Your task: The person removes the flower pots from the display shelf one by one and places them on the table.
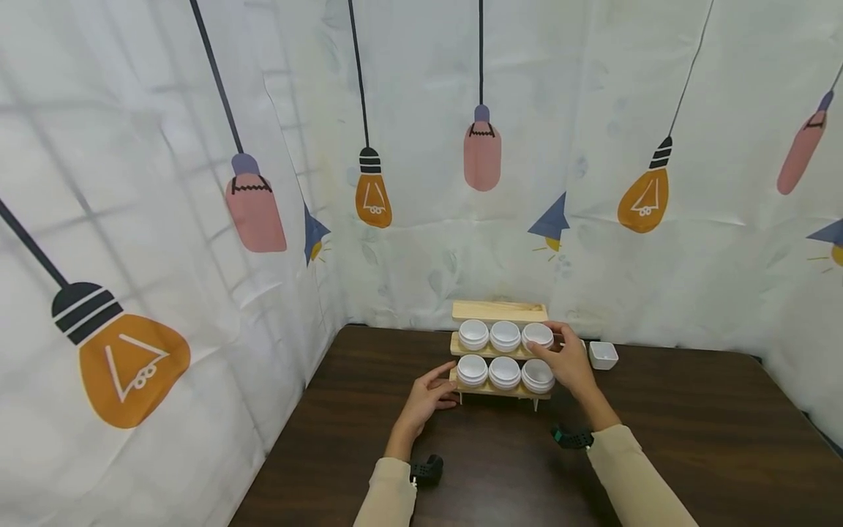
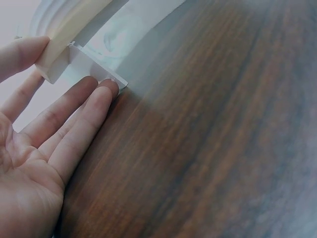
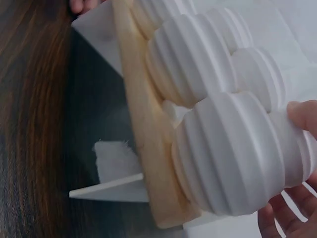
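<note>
A two-step wooden rack (image 1: 507, 389) holds white ribbed cups in two rows of three. My right hand (image 1: 565, 359) holds the right-hand cup (image 1: 538, 333) of the upper row, thumb at its front and fingers around its far right side. In the right wrist view, the lower row's end cup (image 3: 230, 153) stands in front of that hand. At the rack's left end, my left hand (image 1: 428, 399) has its fingers fairly straight. Its fingertips (image 2: 101, 96) touch the pale leg (image 2: 94, 64) under the lower board, and another finger meets the board's end.
Behind the cups a bare wooden strip (image 1: 499, 312) forms the rack's back. A small square white dish (image 1: 602, 355) sits to the right, with another white piece partly hidden beside the right hand. The dark wooden table (image 1: 487, 468) backs onto a patterned white curtain (image 1: 421, 263).
</note>
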Demonstrator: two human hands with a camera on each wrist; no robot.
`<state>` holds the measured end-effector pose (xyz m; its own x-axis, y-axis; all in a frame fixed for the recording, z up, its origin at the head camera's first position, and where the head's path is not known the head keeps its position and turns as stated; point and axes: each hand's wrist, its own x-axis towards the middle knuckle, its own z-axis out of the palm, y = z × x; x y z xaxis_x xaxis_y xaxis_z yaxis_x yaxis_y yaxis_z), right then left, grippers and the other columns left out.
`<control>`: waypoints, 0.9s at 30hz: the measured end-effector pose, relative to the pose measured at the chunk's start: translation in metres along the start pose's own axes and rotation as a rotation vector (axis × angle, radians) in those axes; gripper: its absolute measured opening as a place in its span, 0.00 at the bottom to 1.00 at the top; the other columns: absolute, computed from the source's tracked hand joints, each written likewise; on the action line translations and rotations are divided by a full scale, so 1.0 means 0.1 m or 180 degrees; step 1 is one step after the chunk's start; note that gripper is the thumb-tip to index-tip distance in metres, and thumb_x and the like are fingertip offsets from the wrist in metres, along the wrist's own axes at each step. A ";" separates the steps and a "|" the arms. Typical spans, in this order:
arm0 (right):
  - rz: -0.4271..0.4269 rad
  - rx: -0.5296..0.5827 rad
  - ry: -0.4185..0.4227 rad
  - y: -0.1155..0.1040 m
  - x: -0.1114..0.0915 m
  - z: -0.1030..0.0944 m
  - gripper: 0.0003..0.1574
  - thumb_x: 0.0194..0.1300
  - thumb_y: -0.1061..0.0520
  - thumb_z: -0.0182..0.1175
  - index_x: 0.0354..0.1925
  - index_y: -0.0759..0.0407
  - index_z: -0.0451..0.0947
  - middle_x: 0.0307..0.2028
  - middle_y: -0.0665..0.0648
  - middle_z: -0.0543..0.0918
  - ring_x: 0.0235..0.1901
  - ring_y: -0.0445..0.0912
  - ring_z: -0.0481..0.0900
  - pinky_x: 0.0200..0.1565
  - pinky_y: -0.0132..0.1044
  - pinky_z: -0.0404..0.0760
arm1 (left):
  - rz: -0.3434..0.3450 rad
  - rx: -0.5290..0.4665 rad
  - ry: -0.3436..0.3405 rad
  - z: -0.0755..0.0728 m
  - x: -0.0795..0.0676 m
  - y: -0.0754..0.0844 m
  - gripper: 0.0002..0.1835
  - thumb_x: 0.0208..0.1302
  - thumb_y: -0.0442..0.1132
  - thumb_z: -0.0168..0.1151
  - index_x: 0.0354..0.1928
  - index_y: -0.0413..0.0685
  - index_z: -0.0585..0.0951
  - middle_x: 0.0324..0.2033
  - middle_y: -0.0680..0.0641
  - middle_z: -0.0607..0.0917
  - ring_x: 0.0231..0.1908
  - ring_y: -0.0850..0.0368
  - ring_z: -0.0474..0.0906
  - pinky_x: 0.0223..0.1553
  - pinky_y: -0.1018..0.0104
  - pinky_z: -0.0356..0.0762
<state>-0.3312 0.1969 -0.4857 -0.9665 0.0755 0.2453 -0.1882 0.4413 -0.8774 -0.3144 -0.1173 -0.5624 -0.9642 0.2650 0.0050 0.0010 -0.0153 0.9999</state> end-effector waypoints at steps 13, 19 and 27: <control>-0.0102 -0.0141 -0.0042 0.01 0.04 -0.02 0.41 0.64 0.46 0.73 0.66 0.63 0.70 0.56 0.65 0.80 0.53 0.54 0.77 0.43 0.27 0.77 | 0.0000 -0.0044 -0.0019 -0.03 0.01 0.01 0.30 0.73 0.43 0.63 0.74 0.49 0.71 0.45 0.46 0.90 0.42 0.49 0.89 0.46 0.56 0.89; -0.0120 -0.0168 -0.0026 -0.02 0.05 0.01 0.41 0.64 0.47 0.73 0.66 0.64 0.70 0.56 0.66 0.80 0.54 0.55 0.77 0.44 0.26 0.76 | -0.0015 -0.0078 -0.0025 -0.05 0.02 0.01 0.31 0.72 0.42 0.64 0.75 0.49 0.70 0.45 0.46 0.89 0.43 0.46 0.88 0.46 0.56 0.89; -0.0056 -0.0155 -0.0063 -0.04 0.03 -0.03 0.43 0.64 0.45 0.73 0.67 0.65 0.69 0.57 0.66 0.79 0.55 0.55 0.77 0.45 0.26 0.75 | 0.0005 -0.0067 -0.0011 -0.02 0.02 0.00 0.29 0.72 0.43 0.64 0.74 0.51 0.72 0.46 0.46 0.89 0.43 0.47 0.88 0.47 0.54 0.89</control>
<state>-0.3332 0.1982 -0.4805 -0.9665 0.0497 0.2518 -0.1969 0.4856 -0.8517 -0.3163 -0.1185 -0.5622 -0.9633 0.2683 0.0066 -0.0032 -0.0360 0.9993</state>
